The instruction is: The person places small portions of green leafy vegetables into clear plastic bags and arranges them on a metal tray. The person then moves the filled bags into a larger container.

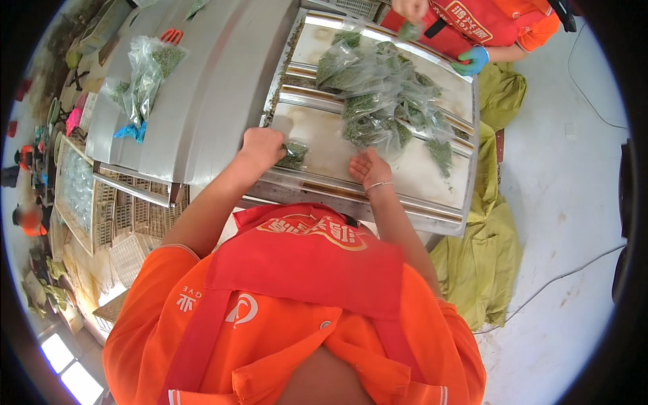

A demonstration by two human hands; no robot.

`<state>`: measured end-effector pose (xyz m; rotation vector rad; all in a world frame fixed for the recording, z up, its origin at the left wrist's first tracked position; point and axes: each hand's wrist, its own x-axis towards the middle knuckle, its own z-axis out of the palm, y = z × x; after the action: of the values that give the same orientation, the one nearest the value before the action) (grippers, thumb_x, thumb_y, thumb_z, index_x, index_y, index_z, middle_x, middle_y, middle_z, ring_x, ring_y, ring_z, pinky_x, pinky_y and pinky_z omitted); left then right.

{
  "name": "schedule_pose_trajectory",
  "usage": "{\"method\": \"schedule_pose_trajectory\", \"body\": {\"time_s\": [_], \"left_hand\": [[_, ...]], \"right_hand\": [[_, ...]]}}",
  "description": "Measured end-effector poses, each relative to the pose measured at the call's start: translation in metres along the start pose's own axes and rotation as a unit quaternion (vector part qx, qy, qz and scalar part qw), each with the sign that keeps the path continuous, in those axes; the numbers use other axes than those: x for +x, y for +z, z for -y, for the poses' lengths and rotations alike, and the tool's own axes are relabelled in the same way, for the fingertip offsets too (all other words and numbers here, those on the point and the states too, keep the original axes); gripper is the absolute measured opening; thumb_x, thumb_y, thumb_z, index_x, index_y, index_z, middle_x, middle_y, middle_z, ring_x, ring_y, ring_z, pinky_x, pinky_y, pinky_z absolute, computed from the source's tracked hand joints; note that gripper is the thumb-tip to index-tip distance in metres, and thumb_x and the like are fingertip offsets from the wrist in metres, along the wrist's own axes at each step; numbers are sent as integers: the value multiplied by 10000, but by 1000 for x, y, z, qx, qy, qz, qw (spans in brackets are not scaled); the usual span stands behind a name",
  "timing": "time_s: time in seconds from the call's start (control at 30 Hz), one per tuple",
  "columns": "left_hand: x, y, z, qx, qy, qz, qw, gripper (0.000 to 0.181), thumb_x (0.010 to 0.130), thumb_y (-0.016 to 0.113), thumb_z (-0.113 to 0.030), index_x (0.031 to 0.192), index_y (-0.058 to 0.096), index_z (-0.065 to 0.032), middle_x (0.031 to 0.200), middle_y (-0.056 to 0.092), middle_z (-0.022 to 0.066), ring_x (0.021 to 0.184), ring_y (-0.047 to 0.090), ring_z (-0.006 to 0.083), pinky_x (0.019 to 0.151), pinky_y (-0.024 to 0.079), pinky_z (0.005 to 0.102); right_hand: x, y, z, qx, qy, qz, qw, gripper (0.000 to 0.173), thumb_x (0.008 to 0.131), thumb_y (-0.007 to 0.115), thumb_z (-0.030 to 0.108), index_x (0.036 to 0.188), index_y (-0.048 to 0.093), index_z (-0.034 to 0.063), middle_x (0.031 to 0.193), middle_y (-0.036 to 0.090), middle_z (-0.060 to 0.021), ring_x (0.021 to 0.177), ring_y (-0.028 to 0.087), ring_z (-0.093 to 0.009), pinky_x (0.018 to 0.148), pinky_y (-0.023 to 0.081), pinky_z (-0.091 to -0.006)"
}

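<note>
My left hand (262, 147) is closed at the left edge of the metal-framed work surface (314, 129), its fingers against a small clear plastic bag of green herb-like pieces (294, 154); its grip on the bag's edge is partly hidden. My right hand (370, 168), with a bangle at the wrist, is palm up with fingers loosely curled and nothing in it. Just beyond it lies a heap of clear bags filled with green pieces (365, 130). One more filled bag (439, 156) lies at the heap's right end.
A stainless steel table (212, 91) on the left bears more bags (147, 76), red handles (172, 36) and a blue item (132, 131). A co-worker's gloved hand (473, 61) rests at the far edge. Yellow-green sacks (473, 263) stand at the right; plastic crates (136, 202) are at the lower left.
</note>
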<state>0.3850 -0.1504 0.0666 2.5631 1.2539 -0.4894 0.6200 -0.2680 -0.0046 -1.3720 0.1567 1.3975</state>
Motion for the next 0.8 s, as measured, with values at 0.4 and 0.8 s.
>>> {"method": "schedule_pose_trajectory", "body": {"time_s": [0.4, 0.8], "left_hand": [[20, 51, -72, -732, -78, 109, 668, 340, 828, 593, -310, 755, 592, 23, 671, 595, 69, 391, 396, 93, 393, 364, 228], [19, 52, -54, -706, -34, 212, 675, 151, 770, 645, -181, 797, 612, -35, 662, 599, 14, 438, 425, 41, 423, 376, 208]], "right_hand": [[-66, -30, -16, -663, -509, 47, 547, 165, 753, 572, 122, 918, 585, 126, 774, 612, -132, 606, 593, -288, 495, 468, -321], [-41, -52, -10, -68, 102, 287, 950, 183, 812, 610, 219, 844, 574, 42, 674, 594, -49, 534, 550, -124, 483, 454, -253]]}}
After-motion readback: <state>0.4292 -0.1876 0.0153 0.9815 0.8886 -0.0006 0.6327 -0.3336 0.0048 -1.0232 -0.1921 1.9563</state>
